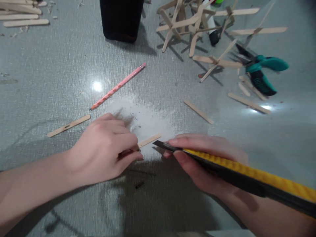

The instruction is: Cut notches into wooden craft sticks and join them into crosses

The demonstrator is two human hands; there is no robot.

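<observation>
My left hand (108, 148) is closed on a wooden craft stick (150, 140), whose far end pokes out past the fingertips with a small notch near them. In my right hand (202, 158) is a yellow and black utility knife (237, 171), gripped near its front. Its dark blade points left, close to the free end of the stick; whether they touch I cannot tell. A whitish patch (148, 118) lies on the table beneath the stick. Left of my left hand rests another craft stick (69, 126) with a small slot in its middle.
A pink pencil (118, 86) lies beyond my left hand. A black container (122, 19) stands at the back. Crossed-stick assemblies (182, 26) and teal-handled pliers (261, 70) are at the back right. Loose sticks (26, 23) lie at far left, with a cut piece (198, 112) beyond my right hand.
</observation>
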